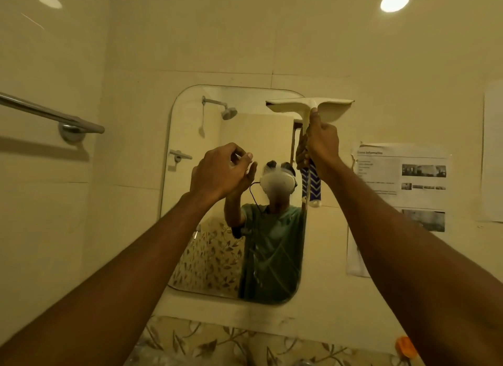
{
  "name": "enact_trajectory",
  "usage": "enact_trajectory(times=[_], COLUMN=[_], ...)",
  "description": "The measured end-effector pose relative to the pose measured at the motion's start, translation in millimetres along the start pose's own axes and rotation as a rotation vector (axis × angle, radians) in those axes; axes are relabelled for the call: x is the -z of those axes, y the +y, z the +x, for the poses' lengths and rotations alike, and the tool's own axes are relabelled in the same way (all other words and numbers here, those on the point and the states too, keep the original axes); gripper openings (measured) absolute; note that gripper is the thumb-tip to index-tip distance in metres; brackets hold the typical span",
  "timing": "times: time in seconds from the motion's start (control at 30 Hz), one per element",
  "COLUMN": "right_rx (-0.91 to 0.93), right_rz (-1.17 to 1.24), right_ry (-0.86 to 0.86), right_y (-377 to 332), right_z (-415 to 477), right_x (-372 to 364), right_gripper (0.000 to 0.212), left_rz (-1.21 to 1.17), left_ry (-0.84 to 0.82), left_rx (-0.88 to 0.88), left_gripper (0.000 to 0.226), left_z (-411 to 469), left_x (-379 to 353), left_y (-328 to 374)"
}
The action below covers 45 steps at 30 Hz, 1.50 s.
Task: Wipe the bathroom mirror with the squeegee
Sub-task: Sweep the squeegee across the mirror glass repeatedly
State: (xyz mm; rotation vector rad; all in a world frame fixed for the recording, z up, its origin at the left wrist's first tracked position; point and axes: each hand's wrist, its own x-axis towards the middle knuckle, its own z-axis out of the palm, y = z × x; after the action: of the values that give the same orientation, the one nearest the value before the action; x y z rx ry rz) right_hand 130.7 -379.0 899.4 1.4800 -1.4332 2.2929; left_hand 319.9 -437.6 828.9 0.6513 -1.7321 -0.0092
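Squeegee (310, 108) sat at mirror (190, 147) top-right, right hand (322, 141) gripping handle; left hand (221, 172) loosely curled (empty). We'd pull down evenly.

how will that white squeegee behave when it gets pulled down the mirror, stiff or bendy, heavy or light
The squeegee probably feels light: the right hand alone holds it overhead by its slim handle. Its wide head looks like rigid moulded plastic, so likely stiff. Part of the head overhangs the mirror edge, so it may rock.

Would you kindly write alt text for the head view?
The right hand holds a cream squeegee at the top right corner of a bathroom mirror; the left hand hovers before the glass. A towel bar is mounted left.
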Motion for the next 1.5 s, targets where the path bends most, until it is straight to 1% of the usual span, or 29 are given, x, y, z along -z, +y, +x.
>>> enact_trajectory(times=[0.3, 0.43, 0.53, 0.63, 0.73, 0.83, 0.97, 1.07, 1.2, 1.3, 1.4, 1.5], right_rx=[0.010, -0.029, -0.090, -0.155, -0.195, -0.196, -0.125, -0.116, -0.187, -0.251, -0.305, -0.328], right_rz=[-0.042, -0.057, -0.039, -0.038, 0.014, 0.009, -0.032, -0.079, -0.060, -0.011, -0.060, -0.091], right_ry=[0.034, 0.038, 0.040, 0.042, 0.014, 0.009, 0.032, 0.042, 0.007, 0.025, 0.035, 0.033], right_y=[4.2, 10.5, 32.8, 68.6, 83.0, 68.0, 31.3, 32.1, 82.0, 117.6, 126.2, 113.6], right_z=[13.3, 3.9, -22.5, -67.9, -99.2, -88.9, -47.2, -42.7, -86.7, -134.1, -162.2, -150.9], right_x=[-13.7, -18.8, -20.5, -19.8, -19.8, -16.0, -8.7, -7.1, -3.0, -4.2, -4.5, -1.9], right_gripper=[0.061, 0.070, 0.078, 0.072, 0.064, 0.069, 0.077, 0.081, 0.083, 0.085, 0.079, 0.074], left_rz=[-0.044, -0.058, -0.062, -0.075, -0.095, -0.105, -0.115, -0.122, -0.120, -0.120, -0.134, -0.113], left_ry=[0.081, 0.102, 0.113, 0.135, 0.134, 0.131, 0.095, 0.090, 0.125, 0.132, 0.124, 0.093], left_rx=[-0.046, -0.039, -0.054, -0.051, -0.043, -0.061, -0.061, -0.058, -0.077, -0.090, -0.057, -0.033], left_gripper=[0.028, 0.025, 0.022, 0.022, 0.022, 0.022, 0.020, 0.018, 0.017, 0.018, 0.017, 0.014], left_z=[15.2, 16.1, 8.9, -2.3, -15.8, -24.5, -27.7, -32.6, -45.4, -56.6, -70.6, -83.0], left_x=[-20.5, -30.5, -36.1, -38.4, -38.6, -35.9, -38.6, -43.7, -47.9, -47.1, -42.8, -38.6], left_y=[-7.5, -12.1, -20.8, -28.5, -33.5, -37.8, -41.5, -43.1, -50.6, -58.8, -64.1, -69.8])
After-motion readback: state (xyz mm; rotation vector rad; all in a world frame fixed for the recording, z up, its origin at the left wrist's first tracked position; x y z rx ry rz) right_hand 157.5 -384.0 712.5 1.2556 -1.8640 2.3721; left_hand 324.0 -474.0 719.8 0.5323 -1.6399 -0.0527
